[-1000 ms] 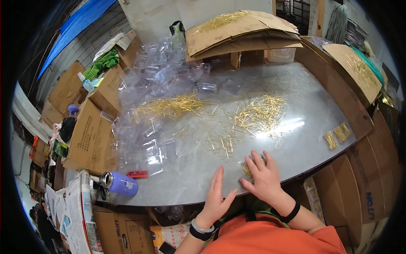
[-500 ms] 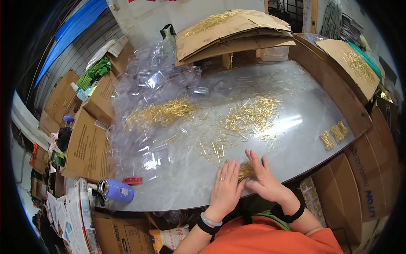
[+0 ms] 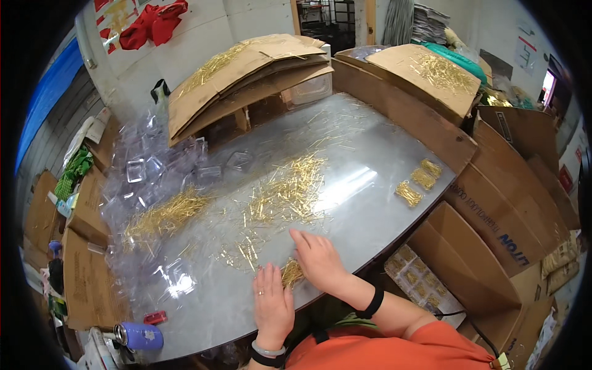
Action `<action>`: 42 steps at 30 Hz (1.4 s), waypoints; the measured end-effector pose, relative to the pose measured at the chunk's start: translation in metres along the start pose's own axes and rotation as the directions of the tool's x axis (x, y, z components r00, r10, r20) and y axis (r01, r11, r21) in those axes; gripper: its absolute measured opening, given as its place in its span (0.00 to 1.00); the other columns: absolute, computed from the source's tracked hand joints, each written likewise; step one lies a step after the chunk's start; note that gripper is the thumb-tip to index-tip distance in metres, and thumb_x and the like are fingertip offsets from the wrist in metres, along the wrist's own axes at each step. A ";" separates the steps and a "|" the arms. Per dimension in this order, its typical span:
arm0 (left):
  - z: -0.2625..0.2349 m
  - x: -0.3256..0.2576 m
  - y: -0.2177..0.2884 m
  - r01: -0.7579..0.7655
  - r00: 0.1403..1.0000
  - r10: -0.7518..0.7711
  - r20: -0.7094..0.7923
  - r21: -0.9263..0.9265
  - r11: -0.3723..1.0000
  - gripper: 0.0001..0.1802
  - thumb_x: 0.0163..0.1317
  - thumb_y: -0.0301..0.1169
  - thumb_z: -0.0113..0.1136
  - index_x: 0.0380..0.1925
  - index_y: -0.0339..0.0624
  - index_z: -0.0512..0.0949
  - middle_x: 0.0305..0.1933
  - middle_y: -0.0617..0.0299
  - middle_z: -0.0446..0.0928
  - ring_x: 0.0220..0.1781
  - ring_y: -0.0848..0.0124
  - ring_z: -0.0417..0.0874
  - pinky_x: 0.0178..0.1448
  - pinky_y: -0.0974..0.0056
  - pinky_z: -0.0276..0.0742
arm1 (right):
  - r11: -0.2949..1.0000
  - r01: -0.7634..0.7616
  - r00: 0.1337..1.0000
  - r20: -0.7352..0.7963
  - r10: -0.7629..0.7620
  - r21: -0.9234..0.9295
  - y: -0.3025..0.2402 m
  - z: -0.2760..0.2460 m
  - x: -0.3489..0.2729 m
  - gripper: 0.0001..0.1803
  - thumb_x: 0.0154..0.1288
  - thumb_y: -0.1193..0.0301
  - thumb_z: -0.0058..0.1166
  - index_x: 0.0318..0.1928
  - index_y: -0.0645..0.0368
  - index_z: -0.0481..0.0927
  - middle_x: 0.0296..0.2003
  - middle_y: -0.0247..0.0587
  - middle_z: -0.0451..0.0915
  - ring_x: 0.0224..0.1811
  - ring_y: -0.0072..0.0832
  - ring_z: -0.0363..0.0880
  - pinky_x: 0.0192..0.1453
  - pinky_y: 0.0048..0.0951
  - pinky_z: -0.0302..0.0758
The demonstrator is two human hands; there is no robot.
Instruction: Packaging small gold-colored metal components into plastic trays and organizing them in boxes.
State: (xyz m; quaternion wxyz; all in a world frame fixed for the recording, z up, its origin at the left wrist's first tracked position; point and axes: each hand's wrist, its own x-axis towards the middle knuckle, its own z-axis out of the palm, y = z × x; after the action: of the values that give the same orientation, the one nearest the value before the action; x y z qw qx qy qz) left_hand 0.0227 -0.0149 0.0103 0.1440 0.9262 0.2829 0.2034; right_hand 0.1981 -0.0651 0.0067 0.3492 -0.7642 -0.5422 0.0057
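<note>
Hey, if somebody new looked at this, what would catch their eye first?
Probably the loose spread of thin gold-coloured pieces in the middle of the grey table. Next, near the table's front edge, the left hand and right hand on either side of a small gold bundle. Then the jumble of clear plastic boxes on the left.

Big open carton, right [image 3: 472, 213]: bold blue lettering [image 3: 513, 248], smaller dark print in line with it, both slanting. Brown carton, left [image 3: 98, 277]: small dark print, too blurred to read. Carton behind, right [image 3: 524, 139]: dark strip label [image 3: 504, 127], illegible. Wall sign, upper right [image 3: 526, 48]: reddish marks, too small.
</note>
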 end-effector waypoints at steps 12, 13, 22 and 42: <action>-0.002 -0.005 -0.004 -0.066 0.997 0.064 -0.049 -0.048 0.997 0.33 0.73 0.35 0.56 0.73 0.31 0.61 0.75 0.39 0.63 0.78 0.41 0.61 0.80 0.42 0.56 | 0.997 -0.029 0.998 0.046 0.032 -0.067 -0.011 0.000 0.003 0.23 0.69 0.74 0.54 0.64 0.59 0.75 0.44 0.49 0.83 0.40 0.52 0.84 0.45 0.47 0.81; -0.001 -0.004 -0.003 -0.079 0.996 0.079 -0.043 -0.010 0.997 0.34 0.72 0.35 0.56 0.73 0.31 0.61 0.75 0.40 0.63 0.78 0.41 0.61 0.80 0.42 0.55 | 0.999 -0.025 0.999 0.033 0.026 -0.042 -0.011 0.002 0.002 0.22 0.69 0.74 0.54 0.63 0.59 0.75 0.44 0.49 0.84 0.40 0.52 0.84 0.45 0.46 0.81; -0.001 -0.004 -0.006 -0.073 0.997 0.068 -0.038 -0.129 0.989 0.37 0.73 0.40 0.57 0.74 0.29 0.58 0.77 0.40 0.60 0.80 0.44 0.59 0.81 0.43 0.55 | 0.864 -0.235 0.972 0.119 0.203 0.445 0.023 -0.011 -0.002 0.24 0.69 0.76 0.59 0.65 0.63 0.75 0.37 0.42 0.84 0.32 0.26 0.82 0.36 0.29 0.79; -0.002 -0.011 -0.007 -0.011 1.000 0.013 0.009 -0.169 0.986 0.43 0.76 0.51 0.50 0.76 0.29 0.54 0.78 0.35 0.56 0.80 0.37 0.55 0.81 0.43 0.52 | 0.397 -0.409 0.487 -0.172 0.856 0.822 0.163 -0.146 -0.052 0.30 0.70 0.78 0.55 0.66 0.80 0.59 0.39 0.49 0.79 0.35 0.30 0.83 0.39 0.31 0.87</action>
State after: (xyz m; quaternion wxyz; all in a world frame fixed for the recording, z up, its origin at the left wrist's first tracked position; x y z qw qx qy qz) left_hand 0.0103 -0.0152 0.0065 0.2223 0.9134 0.2582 0.2228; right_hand 0.3680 -0.2134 0.0097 0.7164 -0.6881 -0.0045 0.1153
